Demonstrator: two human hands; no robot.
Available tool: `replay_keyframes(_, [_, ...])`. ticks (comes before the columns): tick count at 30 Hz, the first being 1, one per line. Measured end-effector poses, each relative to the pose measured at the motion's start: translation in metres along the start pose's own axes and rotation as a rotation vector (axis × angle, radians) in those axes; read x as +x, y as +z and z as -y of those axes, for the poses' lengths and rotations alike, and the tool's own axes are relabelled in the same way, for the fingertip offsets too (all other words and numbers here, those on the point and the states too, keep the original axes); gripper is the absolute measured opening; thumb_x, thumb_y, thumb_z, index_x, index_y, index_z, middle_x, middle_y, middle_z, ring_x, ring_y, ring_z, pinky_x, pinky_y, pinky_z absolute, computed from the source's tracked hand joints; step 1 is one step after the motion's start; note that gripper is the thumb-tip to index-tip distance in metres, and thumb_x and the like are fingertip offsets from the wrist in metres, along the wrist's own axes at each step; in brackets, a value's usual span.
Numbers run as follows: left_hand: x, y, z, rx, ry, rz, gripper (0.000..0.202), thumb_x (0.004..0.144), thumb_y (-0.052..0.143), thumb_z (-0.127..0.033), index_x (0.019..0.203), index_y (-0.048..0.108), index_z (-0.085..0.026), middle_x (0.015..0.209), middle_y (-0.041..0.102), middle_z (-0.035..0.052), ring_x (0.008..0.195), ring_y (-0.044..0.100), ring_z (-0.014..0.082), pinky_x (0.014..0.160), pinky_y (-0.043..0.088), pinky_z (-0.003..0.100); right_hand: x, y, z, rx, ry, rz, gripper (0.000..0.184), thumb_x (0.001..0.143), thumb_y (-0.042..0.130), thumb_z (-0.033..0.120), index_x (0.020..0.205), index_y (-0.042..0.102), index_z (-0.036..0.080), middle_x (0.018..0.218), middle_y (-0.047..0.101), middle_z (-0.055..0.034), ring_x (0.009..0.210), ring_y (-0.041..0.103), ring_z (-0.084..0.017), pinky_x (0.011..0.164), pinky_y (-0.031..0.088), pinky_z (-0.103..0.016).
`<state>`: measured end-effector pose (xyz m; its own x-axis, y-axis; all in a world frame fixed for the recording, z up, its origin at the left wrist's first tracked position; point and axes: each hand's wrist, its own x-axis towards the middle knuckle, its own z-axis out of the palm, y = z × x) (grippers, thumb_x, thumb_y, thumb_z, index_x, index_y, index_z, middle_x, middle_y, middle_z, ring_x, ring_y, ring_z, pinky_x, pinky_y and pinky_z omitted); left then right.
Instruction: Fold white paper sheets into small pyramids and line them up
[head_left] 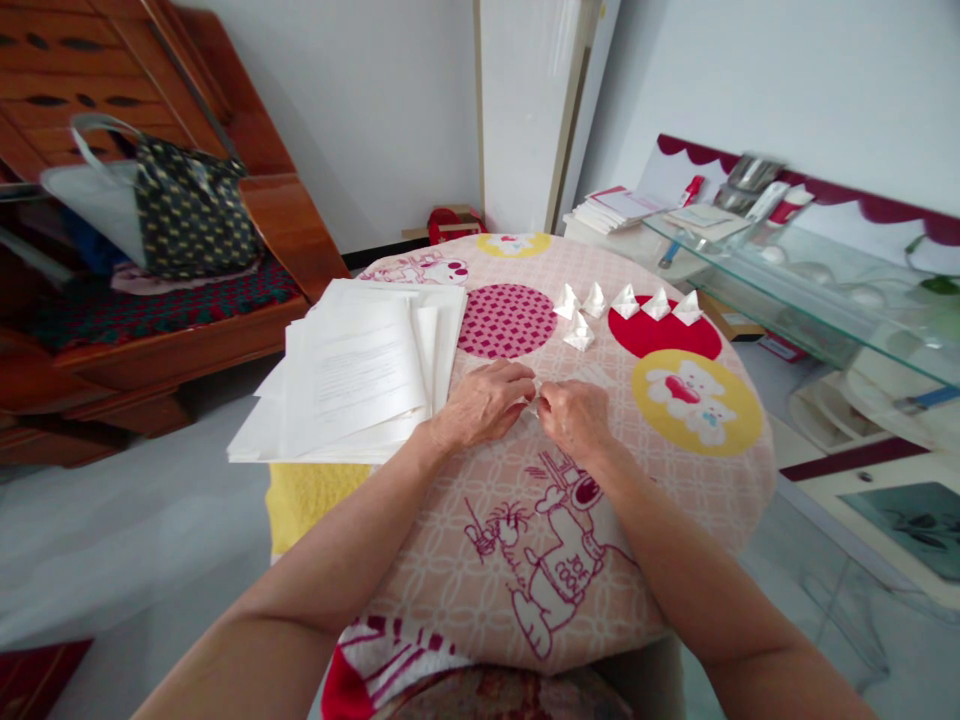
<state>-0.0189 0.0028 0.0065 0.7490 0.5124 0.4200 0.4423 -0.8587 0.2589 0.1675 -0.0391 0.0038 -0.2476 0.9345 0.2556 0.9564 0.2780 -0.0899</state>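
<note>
My left hand (pixel 486 402) and my right hand (pixel 574 415) rest close together on a round table with a pink cartoon-print cloth (pixel 525 520). Both have fingers curled and pinched on a small white piece of paper (pixel 534 397) between them, mostly hidden by the fingers. A stack of white paper sheets (pixel 360 375) lies just left of my left hand. Several small folded white paper shapes (pixel 626 303) stand in a row at the far side of the table.
A wooden bench (pixel 150 320) with a patterned bag (pixel 187 205) stands at the left. A glass shelf unit (pixel 810 280) with books and small items is at the right. The grey floor (pixel 112 520) surrounds the table.
</note>
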Motion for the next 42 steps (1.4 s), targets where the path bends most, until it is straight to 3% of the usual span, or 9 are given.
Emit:
replay_keyframes(9, [0.001, 0.004, -0.008, 0.065, -0.006, 0.067, 0.028, 0.088, 0.062, -0.011, 0.114, 0.067, -0.019, 0.136, 0.065, 0.0134, 0.124, 0.061, 0.0295, 0.103, 0.054, 0.049, 0.001, -0.003, -0.006, 0.044, -0.013, 0.0, 0.023, 0.091, 0.058, 0.023, 0.089, 0.081, 0.019, 0.082, 0.078, -0.0095, 0.073, 0.066, -0.021, 0.064, 0.036, -0.03])
replay_keyframes(15, [0.0, 0.006, -0.002, 0.006, -0.024, 0.027, 0.02, 0.098, 0.049, -0.012, 0.101, 0.068, -0.018, 0.134, 0.066, 0.0129, 0.122, 0.063, 0.0268, 0.101, 0.055, 0.046, 0.002, -0.007, -0.009, 0.003, 0.061, 0.026, 0.026, 0.092, 0.058, 0.026, 0.079, 0.08, 0.02, 0.077, 0.077, -0.0096, 0.069, 0.064, -0.02, 0.061, 0.031, -0.031])
replay_keyframes(18, [-0.003, 0.004, 0.001, -0.039, -0.023, -0.003, 0.014, 0.096, 0.055, -0.017, 0.102, 0.068, -0.017, 0.135, 0.064, 0.0149, 0.122, 0.062, 0.0279, 0.101, 0.054, 0.045, 0.001, -0.01, -0.008, -0.002, 0.076, 0.026, 0.024, 0.091, 0.059, 0.026, 0.081, 0.079, 0.02, 0.076, 0.077, -0.009, 0.068, 0.063, -0.019, 0.06, 0.03, -0.031])
replay_keyframes(21, [-0.003, 0.004, 0.002, -0.101, -0.087, -0.075, 0.021, 0.095, 0.064, -0.036, 0.102, 0.068, -0.016, 0.122, 0.068, 0.0148, 0.11, 0.066, 0.0258, 0.095, 0.056, 0.04, -0.001, -0.013, -0.002, 0.014, 0.099, 0.04, 0.022, 0.091, 0.06, 0.027, 0.084, 0.08, 0.021, 0.076, 0.076, -0.0085, 0.066, 0.062, -0.019, 0.06, 0.029, -0.031])
replay_keyframes(24, [-0.002, 0.008, -0.002, -0.146, -0.217, -0.143, 0.031, 0.096, 0.062, -0.045, 0.092, 0.068, -0.015, 0.096, 0.069, 0.0102, 0.081, 0.065, 0.0184, 0.076, 0.055, 0.032, -0.002, -0.014, 0.005, 0.025, 0.124, 0.041, 0.023, 0.092, 0.059, 0.028, 0.085, 0.08, 0.02, 0.075, 0.076, -0.0092, 0.066, 0.062, -0.019, 0.06, 0.029, -0.031])
replay_keyframes(27, [0.0, 0.013, -0.006, -0.163, -0.3, -0.171, 0.023, 0.094, 0.064, -0.035, 0.086, 0.068, -0.014, 0.083, 0.066, 0.0066, 0.069, 0.06, 0.0147, 0.067, 0.05, 0.029, -0.003, -0.013, 0.01, 0.035, 0.138, 0.055, 0.025, 0.093, 0.058, 0.027, 0.088, 0.081, 0.02, 0.076, 0.076, -0.0097, 0.066, 0.062, -0.019, 0.059, 0.029, -0.031])
replay_keyframes(31, [0.003, 0.016, -0.01, -0.183, -0.332, -0.161, 0.008, 0.086, 0.06, -0.016, 0.083, 0.068, -0.014, 0.082, 0.066, 0.0055, 0.071, 0.06, 0.0147, 0.069, 0.049, 0.029, -0.001, -0.012, 0.011, 0.066, 0.185, 0.092, 0.025, 0.09, 0.059, 0.025, 0.085, 0.082, 0.02, 0.077, 0.076, -0.0092, 0.067, 0.061, -0.018, 0.059, 0.029, -0.03])
replay_keyframes(38, [0.004, 0.02, -0.009, -0.331, -0.416, -0.127, 0.035, 0.071, 0.057, -0.006, 0.102, 0.071, -0.014, 0.097, 0.075, 0.0064, 0.084, 0.068, 0.0163, 0.076, 0.056, 0.028, 0.002, -0.015, 0.01, 0.106, 0.235, 0.18, 0.024, 0.089, 0.061, 0.028, 0.084, 0.083, 0.019, 0.079, 0.078, -0.01, 0.072, 0.065, -0.02, 0.059, 0.03, -0.031])
replay_keyframes(42, [0.004, 0.023, -0.008, -0.408, -0.458, -0.093, 0.047, 0.07, 0.056, -0.003, 0.113, 0.07, -0.015, 0.106, 0.077, 0.0069, 0.092, 0.072, 0.0165, 0.083, 0.059, 0.028, 0.003, -0.015, 0.01, 0.08, 0.221, 0.195, 0.024, 0.09, 0.06, 0.027, 0.088, 0.083, 0.019, 0.082, 0.078, -0.0105, 0.074, 0.066, -0.02, 0.06, 0.032, -0.03])
